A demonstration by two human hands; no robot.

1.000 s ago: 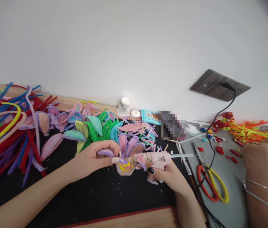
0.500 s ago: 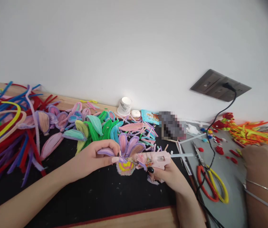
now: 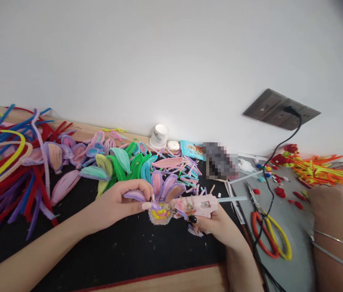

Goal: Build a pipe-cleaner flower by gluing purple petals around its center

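Pinched between the fingertips of my left hand [image 3: 121, 205] is a pipe-cleaner flower [image 3: 157, 184], with purple-edged pink and brown petals fanned upward. Its fuzzy lower part [image 3: 160, 217] shows yellow, pink and pale bands. My right hand [image 3: 212, 225] is wrapped round the handle of a pale pink glue gun [image 3: 203, 205], which lies sideways with its nozzle end at the flower's centre. A translucent glue stick [image 3: 232, 198] juts from the gun's back. The nozzle tip is hard to make out among the petals. A purple petal partly overlaps the gun's front.
Loose pipe cleaners [image 3: 10, 174] pile up at left, with green leaf shapes [image 3: 129, 162] behind my hands. A paper cup [image 3: 159, 136] stands by the wall. At right are pliers [image 3: 269, 231], a black cord [image 3: 273, 190] running to the wall socket [image 3: 281, 109], and another person's hand [image 3: 329, 202].
My hands, the flower and the glue gun stay almost in place. The view has shifted very slightly. At right, the other person's hands have moved a little.
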